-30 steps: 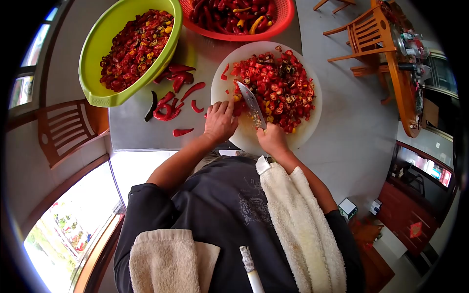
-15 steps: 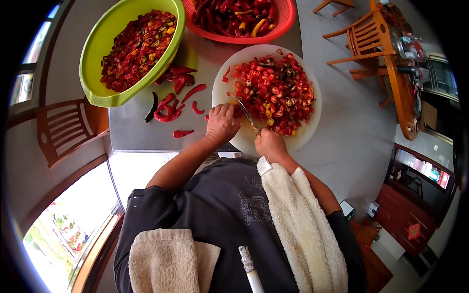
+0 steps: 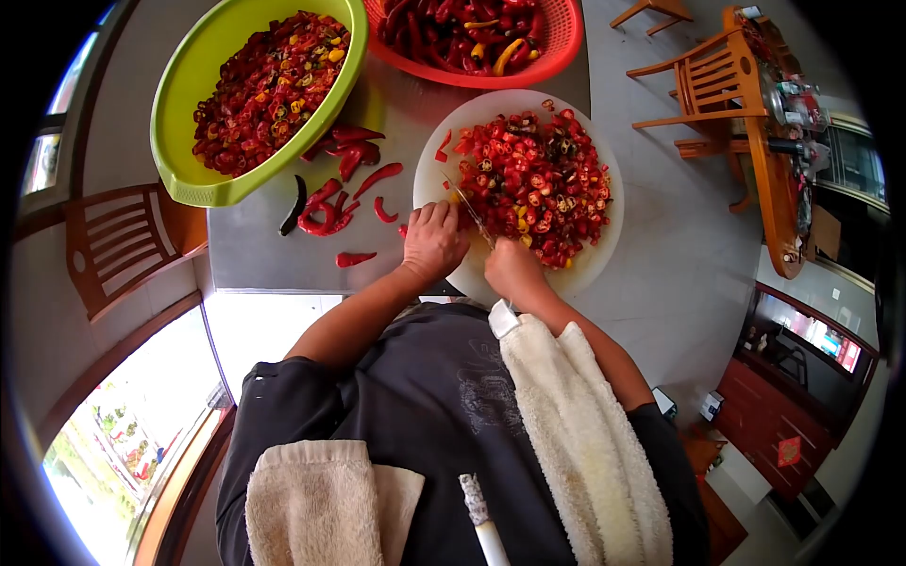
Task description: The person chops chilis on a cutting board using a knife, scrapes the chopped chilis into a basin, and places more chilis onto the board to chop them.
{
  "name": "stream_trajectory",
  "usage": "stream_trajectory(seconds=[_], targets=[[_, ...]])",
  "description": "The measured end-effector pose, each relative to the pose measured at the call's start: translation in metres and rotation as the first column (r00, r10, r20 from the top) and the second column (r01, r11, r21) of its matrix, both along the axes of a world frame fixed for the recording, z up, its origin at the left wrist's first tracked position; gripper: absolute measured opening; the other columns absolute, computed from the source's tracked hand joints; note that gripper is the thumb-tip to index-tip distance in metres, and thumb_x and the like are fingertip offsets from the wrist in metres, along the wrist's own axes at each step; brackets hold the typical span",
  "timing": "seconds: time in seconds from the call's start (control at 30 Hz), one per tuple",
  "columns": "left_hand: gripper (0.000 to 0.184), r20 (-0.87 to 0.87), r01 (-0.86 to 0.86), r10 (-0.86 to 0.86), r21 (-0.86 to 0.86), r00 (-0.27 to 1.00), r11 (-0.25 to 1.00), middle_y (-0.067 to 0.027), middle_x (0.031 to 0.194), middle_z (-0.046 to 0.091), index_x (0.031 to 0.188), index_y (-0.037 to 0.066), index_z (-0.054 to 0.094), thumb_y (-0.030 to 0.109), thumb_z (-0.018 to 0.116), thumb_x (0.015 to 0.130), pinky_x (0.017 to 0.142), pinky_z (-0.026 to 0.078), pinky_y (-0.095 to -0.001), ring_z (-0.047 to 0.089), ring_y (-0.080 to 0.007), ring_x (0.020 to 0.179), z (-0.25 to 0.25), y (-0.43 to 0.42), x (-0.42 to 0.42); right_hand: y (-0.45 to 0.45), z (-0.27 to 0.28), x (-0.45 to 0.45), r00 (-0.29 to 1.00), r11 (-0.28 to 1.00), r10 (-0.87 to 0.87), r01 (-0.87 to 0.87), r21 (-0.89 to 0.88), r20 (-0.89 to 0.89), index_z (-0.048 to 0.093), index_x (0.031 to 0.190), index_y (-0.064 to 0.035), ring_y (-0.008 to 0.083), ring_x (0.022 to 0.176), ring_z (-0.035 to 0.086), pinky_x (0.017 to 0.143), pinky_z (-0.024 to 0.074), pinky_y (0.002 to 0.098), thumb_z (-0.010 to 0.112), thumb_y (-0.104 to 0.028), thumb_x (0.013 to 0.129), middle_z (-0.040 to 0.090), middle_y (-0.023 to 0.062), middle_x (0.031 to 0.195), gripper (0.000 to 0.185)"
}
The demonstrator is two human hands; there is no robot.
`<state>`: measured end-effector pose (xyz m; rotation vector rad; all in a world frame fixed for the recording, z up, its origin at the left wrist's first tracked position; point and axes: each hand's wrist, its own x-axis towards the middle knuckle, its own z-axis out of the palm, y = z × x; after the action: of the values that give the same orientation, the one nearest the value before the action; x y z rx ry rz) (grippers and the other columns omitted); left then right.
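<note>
A round white cutting board (image 3: pixel 429 156) carries a heap of chopped red chilies (image 3: pixel 538 189) with some yellow pieces. At its lower left edge, my left hand (image 3: pixel 434 245) has its fingers curled down on a red chili (image 3: pixel 463 216), mostly hidden under them. My right hand (image 3: pixel 514 269) is closed around the handle of a knife (image 3: pixel 473 212); the blade points up and left, close beside my left fingertips. Whole red chilies (image 3: pixel 326 217) and a dark green chili (image 3: pixel 294 206) lie on the grey table (image 3: pixel 255 255) left of the board.
A yellow-green basin (image 3: pixel 165 141) of chopped chilies stands at the upper left. Behind the board is a red colander (image 3: pixel 566 52) of whole chilies. Wooden chairs (image 3: pixel 123 241) stand around. A towel (image 3: pixel 585 434) hangs over my right arm, and a lit cigarette (image 3: pixel 486 528) shows below.
The knife and my right hand have shifted slightly left, bringing the blade closer to my left fingers. My left hand stays on the chili. The whole view has shifted a little.
</note>
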<state>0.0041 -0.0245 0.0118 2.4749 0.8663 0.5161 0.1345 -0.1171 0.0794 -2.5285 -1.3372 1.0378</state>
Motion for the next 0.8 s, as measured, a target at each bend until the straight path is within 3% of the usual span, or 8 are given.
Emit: stream_trajectory(seconds=[0.33, 0.67, 0.8], targets=[[0.046, 0.065, -0.016, 0.012, 0.067, 0.998, 0.998, -0.0139, 0.103, 0.056, 0.111, -0.002, 0.053, 0.017, 0.061, 0.07, 0.087, 0.039, -0.0423, 0.053, -0.0302, 0.098, 0.002, -0.002, 0.0, -0.011, -0.027, 0.009, 0.995, 0.971, -0.094, 0.086, 0.223, 0.027, 0.062, 0.078, 0.0042, 0.0428, 0.076, 0.063, 0.071, 0.0503, 0.0502, 0.055, -0.02, 0.081, 0.063, 0.0285, 0.077, 0.026], [0.036, 0.052, -0.018, 0.02, -0.04, 0.998, 0.999, -0.0145, 0.099, 0.056, 0.101, 0.002, 0.052, 0.015, 0.062, 0.069, 0.086, 0.04, -0.0429, 0.054, -0.0314, 0.095, 0.005, -0.002, 0.005, -0.028, 0.005, 0.002, 1.0, 0.999, -0.014, 0.015, 0.035, -0.018, 0.062, 0.081, 0.0036, 0.0432, 0.077, 0.064, 0.072, 0.0504, 0.0497, 0.052, -0.016, 0.081, 0.064, 0.0278, 0.078, 0.022], [0.037, 0.099, -0.011, 0.009, 0.02, 0.995, 1.0, -0.0144, 0.1, 0.056, 0.101, 0.001, 0.053, 0.014, 0.063, 0.068, 0.085, 0.041, -0.0428, 0.054, -0.0323, 0.096, -0.002, -0.002, 0.006, -0.015, -0.004, -0.003, 1.0, 1.0, 0.006, -0.006, 0.004, 0.012, 0.062, 0.081, 0.0036, 0.0434, 0.08, 0.064, 0.073, 0.0505, 0.0502, 0.051, -0.013, 0.079, 0.064, 0.0285, 0.079, 0.02]])
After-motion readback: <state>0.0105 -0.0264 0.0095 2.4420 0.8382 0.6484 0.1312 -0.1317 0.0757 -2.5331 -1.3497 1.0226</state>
